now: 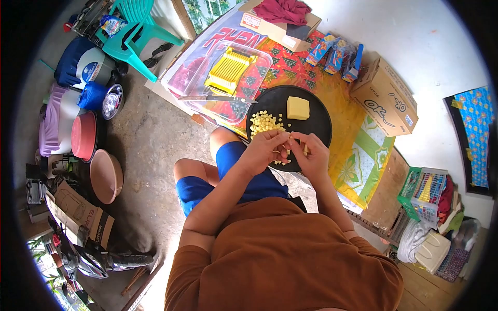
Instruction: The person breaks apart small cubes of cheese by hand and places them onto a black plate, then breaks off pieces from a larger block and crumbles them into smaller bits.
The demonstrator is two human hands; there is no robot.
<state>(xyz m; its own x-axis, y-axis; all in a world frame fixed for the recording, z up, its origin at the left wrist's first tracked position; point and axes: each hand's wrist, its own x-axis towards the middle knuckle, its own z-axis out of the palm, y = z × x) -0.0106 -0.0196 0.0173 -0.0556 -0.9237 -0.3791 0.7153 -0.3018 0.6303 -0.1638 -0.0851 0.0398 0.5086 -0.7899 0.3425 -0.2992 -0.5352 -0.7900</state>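
Observation:
A round black tray (316, 128) lies at the table's near edge. On it are a pale yellow block (298, 108) and, to the left, a heap of small yellow cubes (265, 122). Over the tray's near part, my left hand (265, 151) and my right hand (310, 155) meet at the fingertips. Both hands have their fingers pinched, and what is between them is too small to make out. A few cubes show beneath the hands. Left of the tray, a knife (215, 98) rests across a clear plastic container (263, 61), which has a yellow slotted tool (230, 71) in it.
Behind the tray stand small blue boxes (336, 56) and a cardboard box (386, 97). An open carton (280, 30) with dark red cloth is at the table's back. Basins (106, 176) and a green chair (137, 39) stand on the left.

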